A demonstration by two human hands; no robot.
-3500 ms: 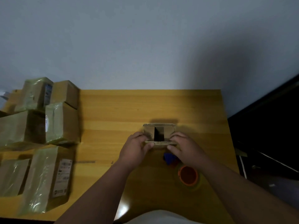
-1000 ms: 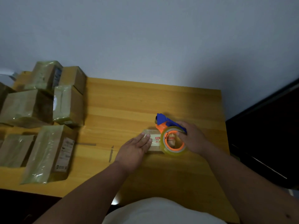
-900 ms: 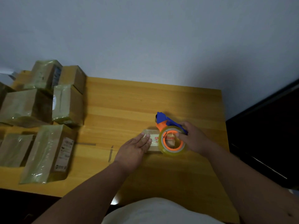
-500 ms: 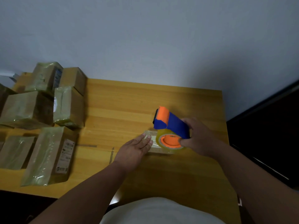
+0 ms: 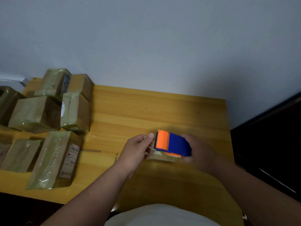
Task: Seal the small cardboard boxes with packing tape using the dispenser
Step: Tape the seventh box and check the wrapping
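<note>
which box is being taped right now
The small box under the dispenser, between the left hand and right hand. The wrapped boxes stacked at the table's left lie untouched.

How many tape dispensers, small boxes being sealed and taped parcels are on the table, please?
tape dispenser: 1
small cardboard box: 1
taped parcels: at least 7; the left edge may hide more
Total: at least 9
</note>
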